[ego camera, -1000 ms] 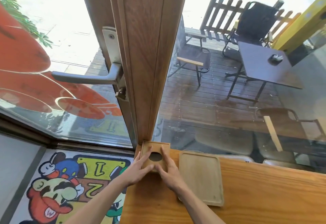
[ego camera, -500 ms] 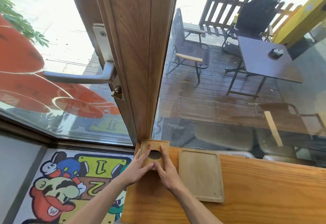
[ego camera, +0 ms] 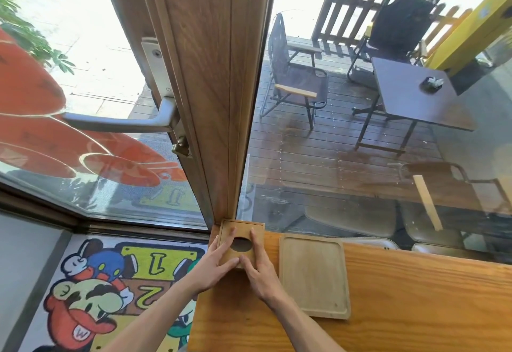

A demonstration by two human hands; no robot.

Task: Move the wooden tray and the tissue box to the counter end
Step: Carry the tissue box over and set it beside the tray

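Observation:
A wooden tissue box point(ego camera: 241, 229) with a dark oval hole in its lid stands at the far left corner of the wooden counter point(ego camera: 401, 290), against the door post. My left hand point(ego camera: 214, 264) holds its left side and my right hand point(ego camera: 259, 267) its right side, fingers laid along the lid. The flat wooden tray point(ego camera: 313, 274) lies on the counter just right of the box, close to my right hand but apart from it.
A wooden door post point(ego camera: 221, 88) rises right behind the box, with a metal door handle point(ego camera: 124, 123) to its left. A glass window runs along the counter's far edge. Below the counter's left end lies a cartoon floor mat point(ego camera: 105, 290).
Both hands stay on the tissue box at the counter's corner. The view has shifted slightly; the box and the tray have not visibly moved.

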